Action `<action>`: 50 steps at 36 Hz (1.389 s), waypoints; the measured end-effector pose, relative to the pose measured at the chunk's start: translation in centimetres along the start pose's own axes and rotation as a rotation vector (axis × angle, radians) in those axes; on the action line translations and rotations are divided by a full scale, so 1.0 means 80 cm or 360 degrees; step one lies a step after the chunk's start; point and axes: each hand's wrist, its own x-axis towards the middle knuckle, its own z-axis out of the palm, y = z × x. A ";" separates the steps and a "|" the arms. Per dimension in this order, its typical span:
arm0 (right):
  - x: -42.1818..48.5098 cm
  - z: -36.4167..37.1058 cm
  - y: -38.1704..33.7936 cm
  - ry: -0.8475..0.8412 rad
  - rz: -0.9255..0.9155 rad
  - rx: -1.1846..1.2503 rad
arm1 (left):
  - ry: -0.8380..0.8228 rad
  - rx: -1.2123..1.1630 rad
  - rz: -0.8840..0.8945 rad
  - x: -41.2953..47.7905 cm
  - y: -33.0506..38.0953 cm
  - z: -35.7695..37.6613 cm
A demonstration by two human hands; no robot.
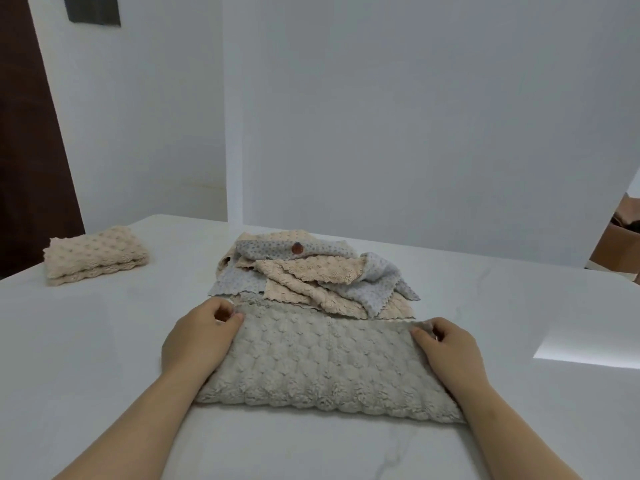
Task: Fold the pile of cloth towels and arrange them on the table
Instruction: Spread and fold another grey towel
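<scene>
One folded towel lies left of the unfolded pile; our left hand and right hand grip the grey towel by its corners.

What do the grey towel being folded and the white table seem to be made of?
Grey towel: probably plush microfibre or fleece with a matte finish, going by its fuzzy, bubbled pile. Table: polished marble or a marble-look slab, I cannot tell which. It is glossy white with faint grey veins and a bright reflection.
</scene>
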 end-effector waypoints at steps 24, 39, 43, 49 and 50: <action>-0.003 -0.014 -0.008 -0.0149 0.0076 0.0987 | -0.0253 -0.0657 0.0025 0.011 0.014 -0.008; 0.002 -0.022 -0.005 -0.0406 0.0203 0.1113 | -0.0207 -0.0894 -0.0060 0.008 0.011 -0.018; 0.002 -0.023 -0.009 -0.0221 0.0171 0.1166 | -0.0111 -0.1126 -0.0065 0.007 0.021 -0.023; 0.003 -0.027 -0.017 -0.0051 0.0034 0.1286 | -0.0024 -0.1357 -0.0098 0.008 0.026 -0.031; 0.002 -0.028 -0.018 -0.0043 0.0023 0.1298 | -0.0023 -0.1377 -0.0091 0.007 0.027 -0.032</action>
